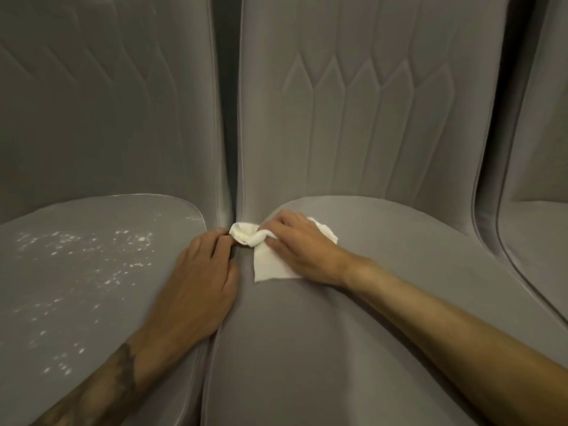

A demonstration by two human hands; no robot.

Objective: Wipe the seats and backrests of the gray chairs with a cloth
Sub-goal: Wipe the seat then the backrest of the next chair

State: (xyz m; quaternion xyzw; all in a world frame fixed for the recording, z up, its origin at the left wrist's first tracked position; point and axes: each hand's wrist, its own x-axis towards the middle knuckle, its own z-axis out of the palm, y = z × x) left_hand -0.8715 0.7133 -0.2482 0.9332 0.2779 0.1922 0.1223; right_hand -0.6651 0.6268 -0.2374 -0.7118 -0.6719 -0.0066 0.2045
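Two gray upholstered chairs stand side by side. The middle chair's seat (353, 318) carries a white cloth (267, 265) near its back left corner. My right hand (298, 250) lies on top of the cloth with fingers curled into its bunched end. My left hand (199, 278) rests over the gap between the seats, and its fingertips touch the cloth's bunched end. The left chair's seat (92, 287) is speckled with white spots. The quilted backrest (368, 103) of the middle chair rises behind the hands.
The left chair's backrest (107, 103) fills the upper left. A third gray chair (538, 210) shows at the right edge. A narrow dark gap (227, 118) runs between the two backrests.
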